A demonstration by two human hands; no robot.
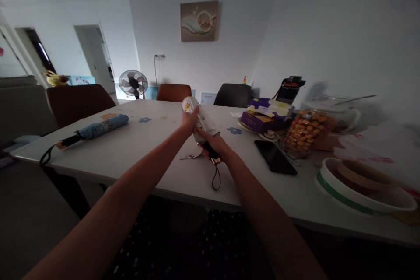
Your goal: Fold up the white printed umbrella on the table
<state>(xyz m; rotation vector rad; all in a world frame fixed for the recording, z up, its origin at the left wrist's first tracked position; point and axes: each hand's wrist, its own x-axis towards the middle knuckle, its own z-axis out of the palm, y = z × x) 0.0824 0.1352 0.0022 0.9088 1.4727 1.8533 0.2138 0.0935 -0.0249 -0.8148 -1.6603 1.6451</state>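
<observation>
Held over the middle of the table point(147, 148) is a white folding umbrella point(204, 119) with small printed figures. Its canopy is rolled up, and its black handle with a wrist loop points toward me. My left hand point(190, 121) is closed around the canopy's upper part. Lower down, my right hand point(215, 145) grips the umbrella where canopy and handle meet. A loose white strap point(192, 155) hangs beside the handle, its end near the tabletop. To the left, a blue folded umbrella point(103, 127) lies on the table, its handle loop over the front edge.
On the right are a black phone point(274, 156), purple tissue packs point(262, 120), a jar of round snacks point(306, 131), a white bowl with a green band point(344, 194) and a plastic bag point(383, 144). Chairs point(173, 92) and a fan point(133, 83) stand beyond the table.
</observation>
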